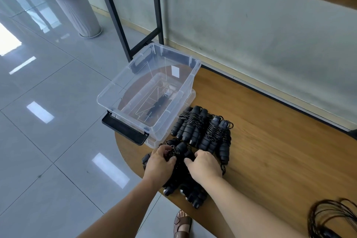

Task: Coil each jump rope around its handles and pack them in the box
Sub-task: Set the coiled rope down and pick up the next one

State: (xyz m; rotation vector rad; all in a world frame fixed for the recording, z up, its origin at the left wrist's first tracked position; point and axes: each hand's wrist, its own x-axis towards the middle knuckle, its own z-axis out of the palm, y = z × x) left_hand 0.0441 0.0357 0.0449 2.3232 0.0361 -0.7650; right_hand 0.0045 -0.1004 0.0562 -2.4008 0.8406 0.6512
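Glossy grey floor tiles (48, 121) mirror the ceiling lights beside a wooden table (270, 150) with a rounded end and a warm, streaky grain. At its far left corner stands a clear plastic storage box (123, 91), rectangular with softly rounded rims and nothing inside it; it sits on its own lid, whose black latch (125, 131) sticks out over the table's edge. Just right of the box lies a pile of coiled jump ropes (204, 129), each one a pair of ribbed black foam handles bound tightly with thin, shiny black cord. Nearer the table's edge a second cluster of bundles (181, 185) lies under the person's hands. The left hand (160, 162) curls its fingers around the cord wrapping of one bundle, thumb hooked in against the coil. The right hand (204, 164) presses down on the neighbouring bundles with bent fingers gripping the foam. At the lower right corner a loose, uncoiled rope (332, 216) loops in wiry dark strands. A ribbed grey planter (77, 6) stands on the floor beyond, beside a black metal frame (123, 25) against the stained pale wall (251, 25). A brown sandal (182, 224) shows below the table.
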